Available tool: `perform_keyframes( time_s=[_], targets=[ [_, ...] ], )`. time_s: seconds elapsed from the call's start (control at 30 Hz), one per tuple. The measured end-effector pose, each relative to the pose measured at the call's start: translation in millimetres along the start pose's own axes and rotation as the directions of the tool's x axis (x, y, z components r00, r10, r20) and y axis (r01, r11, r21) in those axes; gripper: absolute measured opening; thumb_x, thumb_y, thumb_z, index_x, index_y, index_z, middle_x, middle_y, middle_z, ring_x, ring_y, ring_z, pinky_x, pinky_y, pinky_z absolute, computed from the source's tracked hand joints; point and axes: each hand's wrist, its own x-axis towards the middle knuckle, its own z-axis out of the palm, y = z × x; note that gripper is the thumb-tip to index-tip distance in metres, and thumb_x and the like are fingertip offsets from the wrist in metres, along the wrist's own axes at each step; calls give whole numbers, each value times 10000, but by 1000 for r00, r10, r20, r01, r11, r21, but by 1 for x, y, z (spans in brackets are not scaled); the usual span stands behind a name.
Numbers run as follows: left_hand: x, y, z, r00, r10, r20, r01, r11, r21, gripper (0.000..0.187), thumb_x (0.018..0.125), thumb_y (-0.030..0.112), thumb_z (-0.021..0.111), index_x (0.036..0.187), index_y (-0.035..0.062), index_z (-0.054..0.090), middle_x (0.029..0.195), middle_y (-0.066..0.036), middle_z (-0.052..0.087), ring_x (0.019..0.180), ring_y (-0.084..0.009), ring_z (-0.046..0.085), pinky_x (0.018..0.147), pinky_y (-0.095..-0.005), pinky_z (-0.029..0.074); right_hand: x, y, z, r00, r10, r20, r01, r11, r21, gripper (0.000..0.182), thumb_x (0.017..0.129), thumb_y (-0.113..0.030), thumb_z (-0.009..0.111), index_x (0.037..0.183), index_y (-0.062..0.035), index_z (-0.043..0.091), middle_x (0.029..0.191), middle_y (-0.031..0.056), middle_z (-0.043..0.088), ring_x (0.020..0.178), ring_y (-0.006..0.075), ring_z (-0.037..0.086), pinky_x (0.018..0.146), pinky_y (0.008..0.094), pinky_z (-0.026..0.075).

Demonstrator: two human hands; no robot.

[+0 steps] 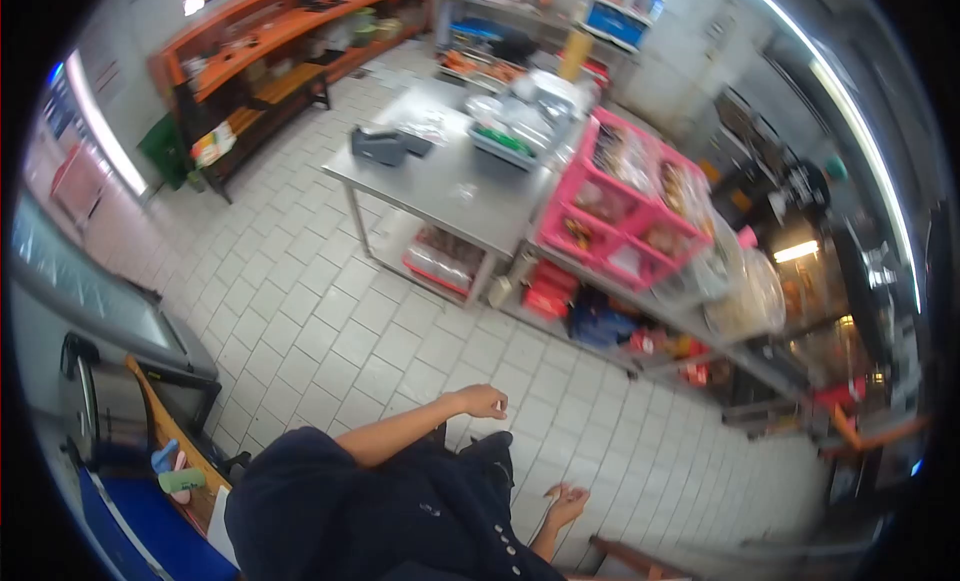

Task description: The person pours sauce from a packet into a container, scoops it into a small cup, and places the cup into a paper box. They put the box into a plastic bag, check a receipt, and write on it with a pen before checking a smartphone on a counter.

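My left hand is out in front of my dark shirt, over the tiled floor. Its fingers are loosely curled in, and I see nothing in them. Lower and to the right is my right hand, also over the floor. Its thumb stands apart from the bent fingers, and no object shows in it. Neither hand touches anything. The nearest furniture ahead is a steel table, bearing a dark grey device and a grey tub with green and clear plastic items.
Pink divided crates with packed goods stand on a steel shelf unit at right. A glass-topped freezer and a wooden-edged counter are at left. Orange shelving lines the back. White tiled floor runs between them.
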Motion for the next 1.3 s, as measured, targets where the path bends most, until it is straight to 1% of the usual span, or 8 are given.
perform_keyframes(
  time_s=[0.2,0.3,0.33,0.37,0.43,0.87,1.0,1.3],
  targets=[
    [-46,-194,-32,852,-381,-358,-5,680,-733,369,899,451,656,1013,103,706,889,-115,721,743,-270,681,708,-388,531,9,-130,89,910,89,406,-169,971,167,351,757,-4,798,871,-32,467,665,43,516,603,140,534,574,299,454],
    [-128,-336,7,520,-464,-718,455,861,-227,337,908,391,612,977,78,714,887,-172,710,765,-355,666,723,-472,532,13,-205,148,838,-99,536,-55,963,263,346,731,-22,820,845,-33,494,647,31,535,594,140,538,572,296,448],
    [-163,-402,31,727,-380,-573,546,825,145,443,866,480,606,968,62,714,929,-192,711,908,-397,661,805,-479,527,22,-233,169,813,-207,544,44,954,297,343,722,-30,829,829,-31,503,633,27,540,585,140,535,567,296,447],
    [-198,-401,26,343,-898,-275,708,439,-553,535,855,569,580,924,62,737,968,-184,717,1009,-386,652,873,-468,514,26,-269,189,774,-263,576,95,948,305,340,695,-59,855,791,-29,530,618,26,556,584,132,539,558,297,450],
    [-264,-403,22,287,-951,-119,803,306,-511,575,864,579,579,937,35,754,968,-183,726,1028,-350,660,944,-455,489,28,-326,240,634,-376,675,122,911,393,324,738,-58,846,805,-24,530,631,58,588,584,108,561,578,273,490],
    [-361,-307,-213,302,-950,74,-187,-135,-973,956,834,533,734,1540,102,255,1408,-181,502,1270,-322,516,1069,-422,411,-101,-837,530,-382,-768,515,110,515,850,277,836,-198,766,790,-38,544,673,85,596,605,214,584,587,355,467],
    [-364,-412,-177,153,-985,-85,-546,-12,-837,554,957,406,622,1317,-12,562,1238,-135,628,1134,-221,592,974,-342,475,-155,-944,626,-400,-728,557,115,563,818,283,824,-187,777,792,-34,541,676,76,603,616,202,577,591,345,466],
    [-470,-599,-311,119,-983,138,30,-135,-990,327,999,309,542,1010,-4,638,871,-107,670,790,-204,655,678,-340,545,-197,-977,820,178,-578,796,418,777,471,303,833,-236,765,746,-57,537,642,125,594,600,262,598,570,371,469]
  ],
)
